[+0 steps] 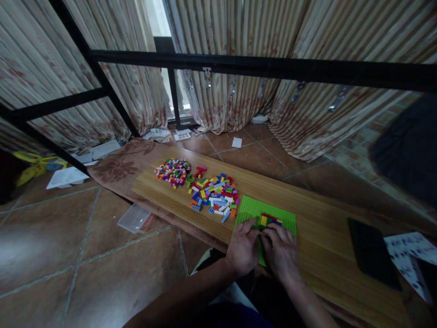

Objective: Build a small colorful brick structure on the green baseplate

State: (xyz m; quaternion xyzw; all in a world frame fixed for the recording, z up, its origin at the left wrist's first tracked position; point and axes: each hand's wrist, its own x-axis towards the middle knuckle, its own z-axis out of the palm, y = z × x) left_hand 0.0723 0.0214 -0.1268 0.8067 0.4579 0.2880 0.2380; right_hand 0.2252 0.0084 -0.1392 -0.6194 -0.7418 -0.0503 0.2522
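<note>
A green studded baseplate point(251, 207) lies on the wooden board in front of me. A small build of toy bricks point(271, 219), red, yellow, green and blue, stands on it. My left hand point(243, 248) reaches over the plate's left side, fingers bent and closed. From the right, my right hand point(282, 250) leans over the plate's near part, its fingertips meeting those of the left just before the build. A sliver of an orange-yellow toy brick point(262, 233) shows between the fingertips; the fingers hide most of it.
Left of the baseplate lies a pile of mixed bricks point(218, 193), with a heap of tiny coloured pieces point(173, 172) beyond. A black tablet-like slab point(372, 253) rests at right by a printed sheet point(411, 255). A clear plastic box point(134, 218) is on the floor. Black metal bars point(239, 63) cross above.
</note>
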